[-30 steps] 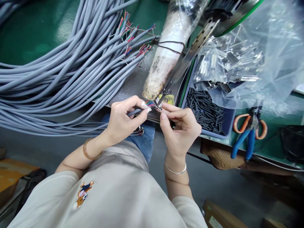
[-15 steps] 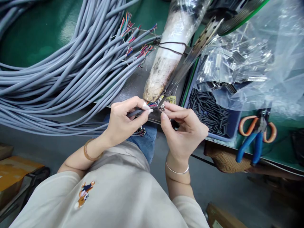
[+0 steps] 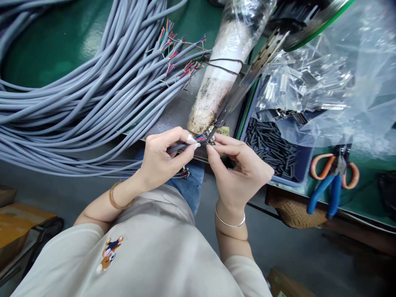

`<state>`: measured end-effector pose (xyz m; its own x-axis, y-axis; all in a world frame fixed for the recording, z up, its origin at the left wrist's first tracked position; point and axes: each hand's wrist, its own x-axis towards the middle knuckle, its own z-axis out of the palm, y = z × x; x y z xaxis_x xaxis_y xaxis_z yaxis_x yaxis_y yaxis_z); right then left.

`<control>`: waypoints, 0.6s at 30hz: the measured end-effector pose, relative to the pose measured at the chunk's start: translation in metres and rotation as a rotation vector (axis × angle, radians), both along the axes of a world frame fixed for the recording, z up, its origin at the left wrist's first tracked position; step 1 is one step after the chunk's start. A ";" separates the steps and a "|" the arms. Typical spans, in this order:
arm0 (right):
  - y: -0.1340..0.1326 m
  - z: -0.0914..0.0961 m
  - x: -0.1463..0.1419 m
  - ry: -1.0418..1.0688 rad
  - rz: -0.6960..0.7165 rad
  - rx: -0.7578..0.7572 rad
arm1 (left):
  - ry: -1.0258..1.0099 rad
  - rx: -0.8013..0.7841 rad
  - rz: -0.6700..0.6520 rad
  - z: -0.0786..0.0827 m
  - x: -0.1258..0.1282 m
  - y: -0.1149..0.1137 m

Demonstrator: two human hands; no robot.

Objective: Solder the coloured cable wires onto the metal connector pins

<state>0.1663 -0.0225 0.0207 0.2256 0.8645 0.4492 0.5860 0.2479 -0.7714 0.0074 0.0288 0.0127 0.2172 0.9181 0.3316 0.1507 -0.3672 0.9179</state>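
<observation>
My left hand [image 3: 165, 152] is closed in a pinch on a grey cable [image 3: 179, 146], close to where its coloured wires [image 3: 199, 136] fan out. White wrapping covers a fingertip and the thumb tip of that hand. My right hand [image 3: 238, 165] pinches a small metal connector [image 3: 211, 138] at the ends of those wires. Just above, a dark, thin metal tip [image 3: 213, 131] reaches down to the wires and connector. Beside it ends a white, plastic-wrapped tube [image 3: 213, 90] with a browned tip. Where wires and connector meet is partly hidden by fingers and the metal tip.
A large bundle of grey cables [image 3: 93, 103] with stripped ends lies at left. To the right, a blue tray [image 3: 301, 177] holds short black tubes [image 3: 272, 148] under a plastic bag of metal connectors [image 3: 309, 82]. Blue-handled pliers [image 3: 334, 189] and orange-handled scissors [image 3: 352, 175] lie near the table edge.
Both hands keep their grips on the cable and connector, almost in place. My right hand has shifted very slightly; the whole view has moved a little.
</observation>
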 end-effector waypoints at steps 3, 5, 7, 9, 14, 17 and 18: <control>-0.001 -0.001 -0.001 0.008 -0.018 0.022 | -0.012 -0.025 -0.009 0.000 0.000 0.000; -0.002 -0.004 -0.001 0.009 -0.014 0.033 | -0.016 -0.063 -0.018 0.000 0.000 -0.001; -0.003 -0.007 0.001 -0.008 0.000 0.040 | -0.016 -0.105 -0.027 0.000 0.000 -0.002; -0.003 -0.009 0.003 -0.029 0.009 0.044 | -0.012 -0.141 -0.033 0.000 0.000 -0.002; -0.002 -0.009 0.004 -0.069 0.008 0.054 | -0.010 -0.174 -0.026 0.001 0.001 -0.003; 0.000 -0.006 0.003 -0.093 0.010 0.057 | 0.004 -0.177 -0.004 0.001 0.001 -0.002; 0.001 -0.005 0.003 -0.101 0.011 0.063 | 0.008 -0.174 0.005 0.001 0.001 -0.002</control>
